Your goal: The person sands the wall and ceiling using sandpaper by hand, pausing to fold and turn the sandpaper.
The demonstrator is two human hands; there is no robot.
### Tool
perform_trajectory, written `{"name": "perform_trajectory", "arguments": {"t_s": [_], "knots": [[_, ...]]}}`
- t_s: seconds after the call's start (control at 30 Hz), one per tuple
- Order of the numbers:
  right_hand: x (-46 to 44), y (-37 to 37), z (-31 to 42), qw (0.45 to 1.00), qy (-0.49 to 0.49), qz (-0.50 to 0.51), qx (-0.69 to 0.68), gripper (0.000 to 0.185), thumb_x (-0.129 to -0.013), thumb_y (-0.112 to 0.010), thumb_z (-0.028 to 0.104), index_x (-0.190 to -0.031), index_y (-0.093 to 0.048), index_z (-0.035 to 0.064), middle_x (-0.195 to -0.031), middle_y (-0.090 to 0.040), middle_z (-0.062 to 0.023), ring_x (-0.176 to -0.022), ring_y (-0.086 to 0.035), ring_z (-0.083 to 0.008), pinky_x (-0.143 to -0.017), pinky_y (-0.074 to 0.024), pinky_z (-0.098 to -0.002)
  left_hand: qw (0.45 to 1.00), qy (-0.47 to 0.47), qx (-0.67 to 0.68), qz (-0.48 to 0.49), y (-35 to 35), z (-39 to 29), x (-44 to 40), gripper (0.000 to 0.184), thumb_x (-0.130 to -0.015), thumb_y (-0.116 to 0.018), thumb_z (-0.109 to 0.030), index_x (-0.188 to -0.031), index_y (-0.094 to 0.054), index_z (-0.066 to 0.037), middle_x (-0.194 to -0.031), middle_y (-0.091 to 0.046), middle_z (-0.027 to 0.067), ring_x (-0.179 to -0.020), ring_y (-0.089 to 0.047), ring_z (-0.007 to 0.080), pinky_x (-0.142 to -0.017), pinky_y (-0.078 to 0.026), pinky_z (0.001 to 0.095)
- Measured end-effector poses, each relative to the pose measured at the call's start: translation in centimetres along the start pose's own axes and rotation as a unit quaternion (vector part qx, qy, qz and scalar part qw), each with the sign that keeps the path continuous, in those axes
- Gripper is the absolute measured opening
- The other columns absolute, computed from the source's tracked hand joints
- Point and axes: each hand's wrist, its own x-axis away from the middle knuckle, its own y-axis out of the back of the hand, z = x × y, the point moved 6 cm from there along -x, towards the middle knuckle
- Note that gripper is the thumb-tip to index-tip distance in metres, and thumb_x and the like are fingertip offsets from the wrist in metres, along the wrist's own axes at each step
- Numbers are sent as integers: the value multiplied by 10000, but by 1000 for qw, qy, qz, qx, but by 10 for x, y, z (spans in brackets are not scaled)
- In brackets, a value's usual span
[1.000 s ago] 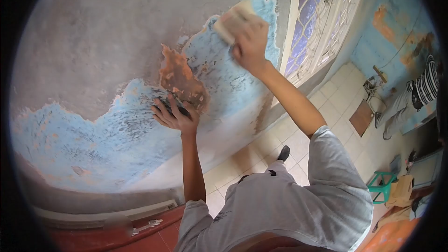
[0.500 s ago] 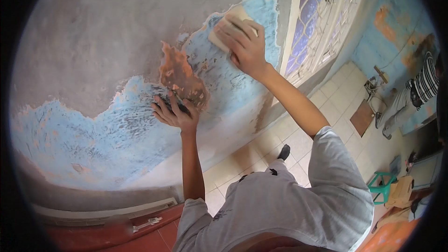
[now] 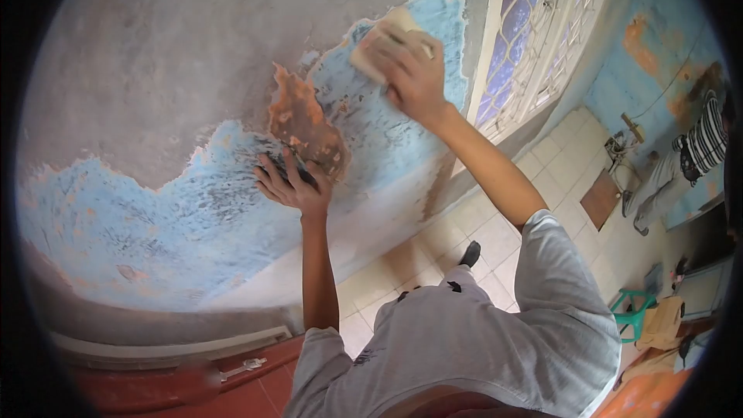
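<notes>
My right hand (image 3: 410, 70) presses a cream rectangular pad (image 3: 398, 22), which looks like folded sandpaper, against the upper part of a blue paint patch (image 3: 441, 19) on the wall. Its fingers are blurred and lie over the pad. Lower and to the left, my left hand (image 3: 294, 186) rests on the wall with its fingers spread, holding nothing that I can see. Just above it is a bare orange-brown patch (image 3: 298, 112). Dark scuff marks run across the blue paint around both hands. Grey plaster (image 3: 170, 54) covers the wall above the ragged paint edge.
A window with a white metal grille (image 3: 515, 39) is to the right of my right hand. Light floor tiles (image 3: 495, 240) lie below. Another person in a striped top (image 3: 704, 135) is at the far right, above a green stool (image 3: 633, 313). A red surface (image 3: 155, 387) is at lower left.
My right hand and the pad have shifted very slightly right and down along the wall. The left hand stays in nearly the same place.
</notes>
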Motion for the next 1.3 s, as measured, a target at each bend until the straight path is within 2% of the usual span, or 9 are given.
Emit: {"name": "perform_trajectory", "arguments": {"t_s": [0.17, 0.23, 0.37, 0.5, 0.57, 0.67, 0.73, 0.83, 1.3], "knots": [[6, 0, -16, 990, -112, -50, 66, 423, -766, -607, 2, -1155, -719, 123, -1241, -687, -35, -1243, -623, -254, -950, -436, -427, 1000, 4, 5, -1, -1, 1, 3, 474, -1021, -529, -336, -1429, -606, -106, -1618, -383, 219, -1548, -243, 404, -1258, -108, 535], [2, -4, 13, 997, 75, -2, 4, 421, -758, -569, -16, -1132, -721, 104, -1149, -702, -73, -1174, -644, -285, -862, -438, -428, 1000, 1, -3, 5, -3, 3, 5, 475, -1020, -530, -347, -1424, -612, -110, -1617, -386, 222, -1542, -254, 408, -1256, -107, 535], [21, 5, -14, 980, -179, -82, 5, 526, -687, -593, -69, -1183, -710, 61, -1210, -696, -145, -1097, -641, -369, -939, -476, -439, 1000, 6, -7, -5, -4, 3, 7, 483, -1009, -550, -351, -1424, -612, -111, -1610, -401, 217, -1529, -285, 407, -1251, -118, 539], [59, 6, 99, 935, -3, 232, -269, 473, -767, -710, -55, -1226, -693, 57, -1170, -697, -124, -1030, -658, -289, -886, -497, -389, 992, 51, 108, 49, 27, -15, -16, 450, -1029, -561, -305, -1405, -593, -60, -1556, -456, 238, -1482, -353, 424, -1230, -163, 546], [102, 6, 94, 729, -443, 278, -442, 374, -868, -739, -3, -1235, -682, 41, -1134, -703, -83, -985, -657, -159, -855, -508, -308, 978, 86, 173, 83, 51, -35, -7, 446, -1042, -566, -286, -1409, -565, -32, -1542, -456, 260, -1458, -382, 430, -1213, -211, 561], [149, 21, 101, 673, -480, 279, -489, 430, -923, -738, 16, -1332, -608, 41, -1125, -703, -75, -1018, -646, -129, -892, -514, -277, 844, 204, 395, 300, 59, -61, 34, 409, -1042, -610, -210, -1394, -555, -10, -1494, -504, 236, -1362, -510, 391, -1151, -356, 520], [169, 39, 111, 638, -522, 280, -493, 500, -924, -731, -3, -1392, -562, 44, -1144, -703, -85, -1051, -655, -143, -923, -518, -286, 616, 443, 496, 422, 56, -70, 90, 390, -1002, -691, -160, -1332, -545, -11, -1352, -580, 162, -1192, -628, 288, -988, -527, 410], [187, 60, 117, 566, -589, 235, -527, 610, -911, -745, -4, -1453, -472, 58, -1169, -704, -119, -1132, -663, -198, -930, -540, -324, 535, 544, 569, 306, 67, -84, 116, 334, -968, -734, -104, -1224, -526, -51, -1153, -588, 83, -1075, -628, 138, -752, -555, 285], [258, 123, 105, 538, -627, 278, -490, 551, -897, -746, -30, -1416, -562, -9, -1257, -690, -124, -1151, -643, -158, -995, -496, -301, 460, 566, 553, 403, 63, -127, 143, 478, -957, -727, -70, -1351, -458, -40, -1142, -592, 76, -1079, -637, 182, -876, -537, 319]]}}
